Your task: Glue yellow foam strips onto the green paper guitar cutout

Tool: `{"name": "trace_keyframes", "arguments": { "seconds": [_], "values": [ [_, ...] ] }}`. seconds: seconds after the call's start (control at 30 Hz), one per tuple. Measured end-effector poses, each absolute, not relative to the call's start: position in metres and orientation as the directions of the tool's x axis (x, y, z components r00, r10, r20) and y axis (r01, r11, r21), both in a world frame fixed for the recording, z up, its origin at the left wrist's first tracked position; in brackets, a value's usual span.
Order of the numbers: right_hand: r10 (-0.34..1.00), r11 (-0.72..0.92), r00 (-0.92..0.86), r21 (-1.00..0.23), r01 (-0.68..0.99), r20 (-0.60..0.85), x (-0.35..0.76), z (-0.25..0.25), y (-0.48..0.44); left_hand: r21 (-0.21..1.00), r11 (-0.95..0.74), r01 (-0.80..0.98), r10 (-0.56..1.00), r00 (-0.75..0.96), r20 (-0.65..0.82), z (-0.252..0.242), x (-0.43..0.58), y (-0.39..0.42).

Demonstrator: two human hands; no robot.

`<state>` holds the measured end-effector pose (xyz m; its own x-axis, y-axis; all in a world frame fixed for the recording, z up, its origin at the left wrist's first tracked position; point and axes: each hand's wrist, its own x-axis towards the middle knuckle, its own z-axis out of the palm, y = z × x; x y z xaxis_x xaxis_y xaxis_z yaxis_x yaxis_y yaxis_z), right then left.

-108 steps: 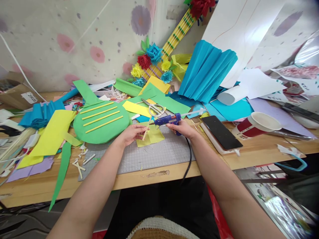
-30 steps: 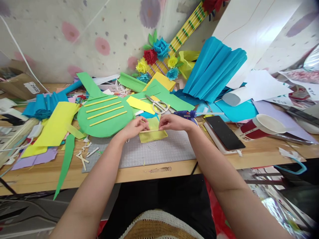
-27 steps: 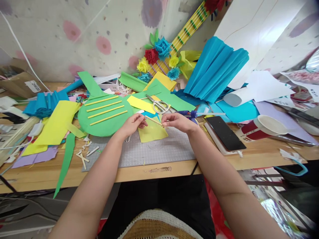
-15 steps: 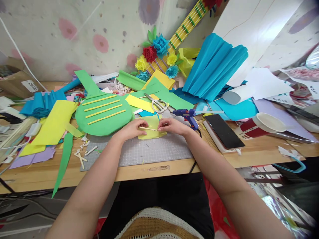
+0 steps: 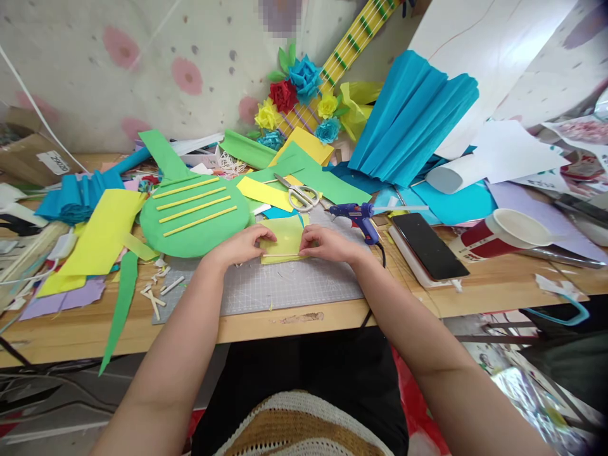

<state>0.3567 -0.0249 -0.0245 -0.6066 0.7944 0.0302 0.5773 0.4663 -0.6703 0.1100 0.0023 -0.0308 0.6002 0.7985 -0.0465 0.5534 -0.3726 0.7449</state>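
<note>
A small sheet of yellow crepe paper (image 5: 285,233) lies on the grey cutting mat (image 5: 294,288). Along its near edge runs a thin pale stick (image 5: 282,256), flat against the paper. My left hand (image 5: 241,246) is curled, with its thumb at the stick's left end and a bent finger over the sheet. At the right end, the fingers of my right hand (image 5: 329,243) pinch the stick and the paper edge; the fingertips are partly hidden. Left of my hands sits a green guitar-shaped cutout (image 5: 194,231) with yellow strips across it.
Scissors (image 5: 304,195) and a blue glue gun (image 5: 358,215) lie beyond my right hand. A phone (image 5: 430,246) and a paper cup (image 5: 498,235) stand farther right. Coloured paper, a blue pleated sheet (image 5: 413,120) and a flower-decorated guitar (image 5: 304,120) fill the back.
The stick has come down from above the yellow paper onto its near edge. Both hands stay close to the sheet, and more of its middle shows between them.
</note>
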Motion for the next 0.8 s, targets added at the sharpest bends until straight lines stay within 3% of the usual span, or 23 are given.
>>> {"name": "trace_keyframes", "arguments": {
  "seconds": [0.4,0.8],
  "values": [
    [0.771,0.532,-0.634,-0.595,0.602,0.047,0.3534,-0.0263,-0.0287,0.751,-0.358,0.555,0.796,0.602,-0.065,-0.0273,0.1099,0.0018],
    [0.749,0.602,-0.656,-0.515,0.610,0.098,0.3514,-0.0245,-0.0351,0.685,-0.418,0.597,0.755,0.648,-0.104,-0.0240,0.1098,0.0031]
  ]
}}
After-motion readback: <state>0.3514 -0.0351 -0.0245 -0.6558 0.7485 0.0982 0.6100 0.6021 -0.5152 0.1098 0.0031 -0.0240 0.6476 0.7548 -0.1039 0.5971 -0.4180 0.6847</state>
